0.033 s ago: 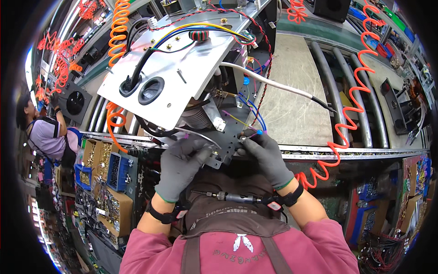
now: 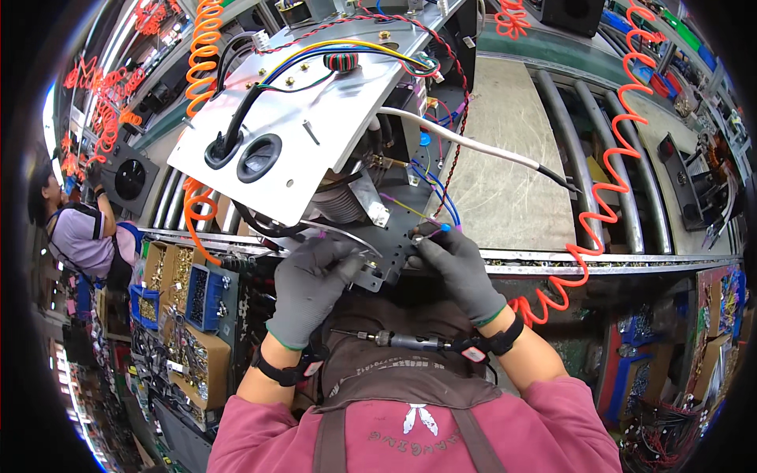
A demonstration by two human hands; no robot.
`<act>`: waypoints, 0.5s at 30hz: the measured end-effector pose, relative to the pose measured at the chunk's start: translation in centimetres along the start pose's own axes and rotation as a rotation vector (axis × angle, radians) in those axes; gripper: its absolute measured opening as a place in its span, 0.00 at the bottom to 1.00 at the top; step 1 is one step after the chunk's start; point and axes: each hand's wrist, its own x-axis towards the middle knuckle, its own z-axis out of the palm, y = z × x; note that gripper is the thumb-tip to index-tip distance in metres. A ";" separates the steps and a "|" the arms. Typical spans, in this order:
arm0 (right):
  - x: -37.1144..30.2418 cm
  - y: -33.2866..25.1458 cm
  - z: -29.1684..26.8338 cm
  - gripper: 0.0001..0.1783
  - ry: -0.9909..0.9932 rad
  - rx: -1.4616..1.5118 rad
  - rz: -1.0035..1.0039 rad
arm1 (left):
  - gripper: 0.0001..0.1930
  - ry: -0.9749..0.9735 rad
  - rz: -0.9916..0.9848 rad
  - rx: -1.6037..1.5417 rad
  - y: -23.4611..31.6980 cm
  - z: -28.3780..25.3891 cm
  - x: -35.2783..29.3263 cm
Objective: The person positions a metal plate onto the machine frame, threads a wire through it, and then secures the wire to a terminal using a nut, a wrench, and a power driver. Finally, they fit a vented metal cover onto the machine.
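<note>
Lower right of the silver panel (image 2: 285,113), the perforated black base plate (image 2: 398,227) appears stiff, probably heavy-laden, best gripped by bare edges; left hand (image 2: 310,277) and right hand (image 2: 457,274) curl there, closure undeterminable.

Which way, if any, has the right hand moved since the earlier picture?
No: the right hand shows no clear shift against the metal conveyor rail.

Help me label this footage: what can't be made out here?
Head view, throughout:
What the left hand holds, if anything: hidden by the hand itself.
Small part in the right hand: too small to name, partly covered by it.
Coil's top: hidden by the silver panel.
Orange hose beside the panel: cut off by the top edge.
</note>
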 end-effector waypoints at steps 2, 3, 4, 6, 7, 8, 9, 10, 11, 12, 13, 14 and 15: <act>0.5 0.5 0.1 0.15 -0.034 -0.096 -0.015 | 0.08 0.014 0.185 0.274 -0.3 0.1 0.4; 0.8 0.9 0.1 0.15 -0.033 -0.095 -0.028 | 0.07 0.018 0.322 0.537 -0.5 0.2 0.7; 1.1 1.3 0.1 0.15 -0.055 -0.158 -0.051 | 0.07 0.018 0.344 0.537 -0.6 0.6 0.8; 1.8 2.0 0.2 0.15 -0.073 -0.219 -0.078 | 0.09 -0.046 0.235 0.416 -1.0 1.4 1.1; 2.2 2.3 0.3 0.16 -0.074 -0.317 -0.159 | 0.09 -0.028 0.232 0.385 -1.1 1.7 1.3; 2.5 2.6 0.5 0.16 -0.053 -0.432 -0.203 | 0.09 0.008 0.283 0.381 -1.3 1.9 1.5; 2.8 2.8 0.6 0.16 -0.064 -0.441 -0.242 | 0.09 -0.010 0.237 0.390 -1.4 1.9 1.6; 3.1 3.0 0.7 0.16 -0.082 -0.422 -0.271 | 0.09 -0.037 0.179 0.394 -1.6 1.9 1.7; 3.4 3.1 0.8 0.17 -0.103 -0.411 -0.224 | 0.09 -0.025 0.192 0.397 -1.7 1.8 1.8; 3.5 3.2 0.9 0.17 -0.135 -0.400 -0.180 | 0.10 -0.076 0.193 0.367 -1.9 1.5 1.9; 3.8 3.1 0.8 0.17 -0.162 -0.411 -0.187 | 0.11 -0.126 0.192 0.337 -2.0 1.3 2.0; 3.9 3.0 0.8 0.17 -0.165 -0.413 -0.186 | 0.11 -0.123 0.191 0.336 -2.1 1.1 2.0; 4.0 2.9 0.8 0.18 -0.182 -0.454 -0.197 | 0.11 -0.152 0.150 0.262 -2.2 0.9 2.0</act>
